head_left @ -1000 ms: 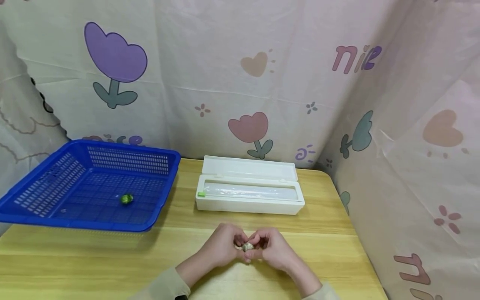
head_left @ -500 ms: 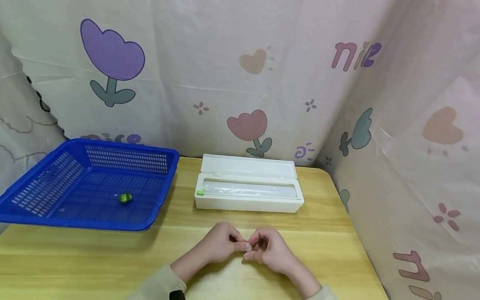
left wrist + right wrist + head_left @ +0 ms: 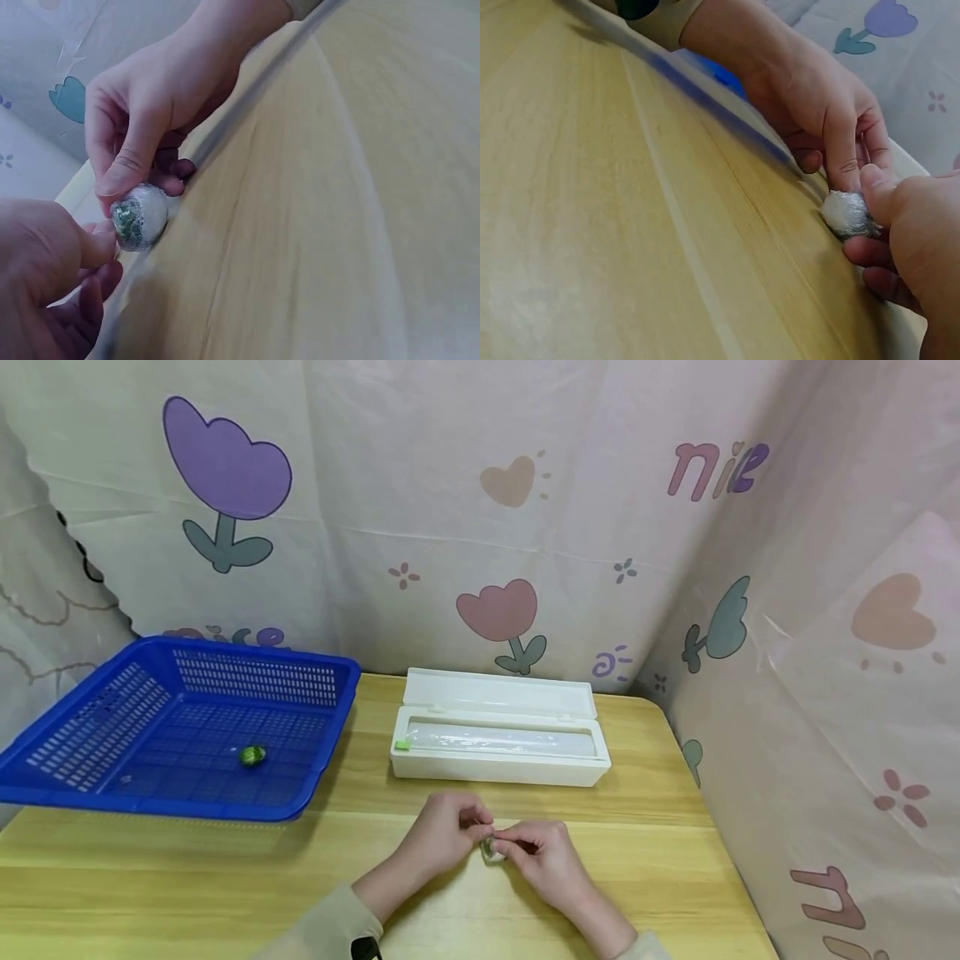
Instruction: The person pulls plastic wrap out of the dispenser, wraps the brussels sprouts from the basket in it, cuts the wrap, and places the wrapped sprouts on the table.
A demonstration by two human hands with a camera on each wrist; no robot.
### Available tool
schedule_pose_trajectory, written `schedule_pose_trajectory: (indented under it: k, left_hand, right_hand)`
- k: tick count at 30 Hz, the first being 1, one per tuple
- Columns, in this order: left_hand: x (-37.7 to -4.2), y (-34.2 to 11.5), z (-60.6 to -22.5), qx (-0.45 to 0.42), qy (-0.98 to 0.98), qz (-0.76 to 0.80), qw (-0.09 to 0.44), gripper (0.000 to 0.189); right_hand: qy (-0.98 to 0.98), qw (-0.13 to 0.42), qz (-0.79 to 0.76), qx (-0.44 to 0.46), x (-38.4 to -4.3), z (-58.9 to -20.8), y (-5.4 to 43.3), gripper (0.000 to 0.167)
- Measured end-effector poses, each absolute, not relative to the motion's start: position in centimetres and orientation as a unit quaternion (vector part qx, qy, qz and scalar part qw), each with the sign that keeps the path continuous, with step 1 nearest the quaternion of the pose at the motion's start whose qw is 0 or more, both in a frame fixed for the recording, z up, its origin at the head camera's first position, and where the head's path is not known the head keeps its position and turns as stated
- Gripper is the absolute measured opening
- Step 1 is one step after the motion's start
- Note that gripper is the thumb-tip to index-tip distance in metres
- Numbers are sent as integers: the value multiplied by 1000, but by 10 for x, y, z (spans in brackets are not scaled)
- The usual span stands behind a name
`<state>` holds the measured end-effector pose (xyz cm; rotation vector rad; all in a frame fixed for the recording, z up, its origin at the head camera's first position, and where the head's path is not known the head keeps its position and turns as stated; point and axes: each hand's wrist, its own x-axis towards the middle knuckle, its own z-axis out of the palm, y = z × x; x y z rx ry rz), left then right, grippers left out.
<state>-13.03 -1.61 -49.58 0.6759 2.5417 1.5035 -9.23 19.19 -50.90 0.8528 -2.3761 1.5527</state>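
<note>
A small round ball (image 3: 491,852), green on one side and whitish on the other, is wrapped in shiny clear film. It sits between both hands, low over the wooden table (image 3: 187,893). My right hand (image 3: 546,864) holds it between thumb and fingers. From the opposite side, the left hand (image 3: 442,837) pinches at the film with thumb and forefinger, right against the ball. The left wrist view shows green flecks through the wrap on the ball (image 3: 133,219). Its silvery white side faces the right wrist view, where the right thumb covers part of the ball (image 3: 847,215).
Behind the hands stands a white cling film box (image 3: 498,768), lid raised, with a roll inside and a green slider at its left end. A blue mesh basket (image 3: 202,810) at left holds a small green ball (image 3: 252,756). Printed curtains (image 3: 360,468) close off the back and right.
The left hand shifted slightly up from its place half a second ago, exposing more of the ball. The right thumb and fingers have changed their hold on it. Box and basket stay put.
</note>
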Motion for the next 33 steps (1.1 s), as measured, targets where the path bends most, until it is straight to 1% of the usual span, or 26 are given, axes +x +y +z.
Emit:
schedule_pose_trajectory:
  k: [5,11,13,18,23,29,31,33]
  left_hand:
    - [-125,-22,-494,263,857,442,40,11]
    - [-118,-25,-492,261,870,415,47,9]
    - [-117,-25,-493,258,873,411,47,9]
    - [-115,-25,-499,261,877,402,38,8]
    - [-114,-25,-497,265,876,401,35,8]
    - [-109,-28,-490,251,882,395,62,11]
    - [-109,-30,-488,254,872,413,77,12]
    - [-109,-31,-486,252,851,448,105,16]
  right_hand:
    - [-833,61,454,311,-95,-506,195,12]
    - [-845,8,418,333,-93,-504,197,12]
    - [-849,6,411,331,-91,-505,196,15]
    - [-868,38,385,312,-85,-507,189,27]
    - [-875,61,382,292,-81,-508,182,22]
    - [-861,69,406,298,-80,-513,182,17]
    - [-854,76,416,303,-80,-513,183,17]
    - [-846,90,422,313,-80,-513,184,16]
